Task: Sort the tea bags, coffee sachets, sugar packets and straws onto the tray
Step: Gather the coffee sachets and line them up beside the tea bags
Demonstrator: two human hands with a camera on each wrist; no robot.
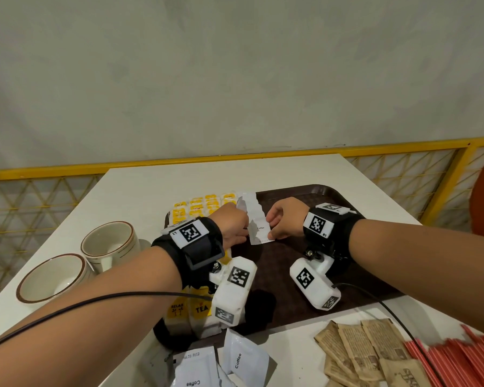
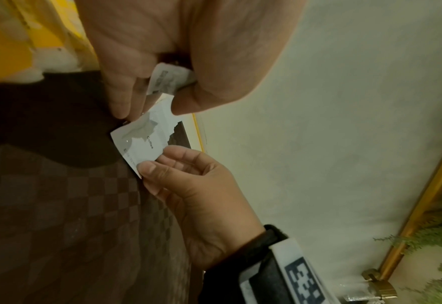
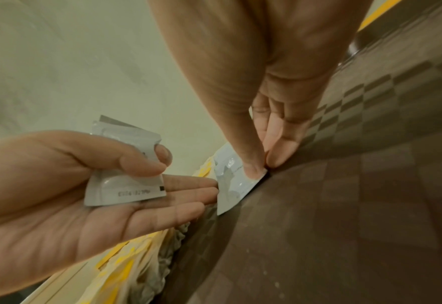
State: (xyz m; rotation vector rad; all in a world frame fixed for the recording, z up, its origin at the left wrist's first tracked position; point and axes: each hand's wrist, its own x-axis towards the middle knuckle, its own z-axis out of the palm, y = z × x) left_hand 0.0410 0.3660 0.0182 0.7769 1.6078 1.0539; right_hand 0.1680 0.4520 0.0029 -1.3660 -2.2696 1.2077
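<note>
A dark brown tray lies on the white table. Yellow tea bags line its left side, and a row of white coffee sachets runs beside them. My right hand pinches the near sachet of that row at its right edge, thumb and fingers on it. My left hand holds a few more coffee sachets under its thumb, while its straight fingers reach to the same sachet. The sachet's lower edge sits on the tray.
Two ceramic cups stand at the left. Loose coffee sachets, brown sugar packets and red straws lie on the table in front of the tray. More tea bags rest at the tray's near left corner. A yellow railing runs behind.
</note>
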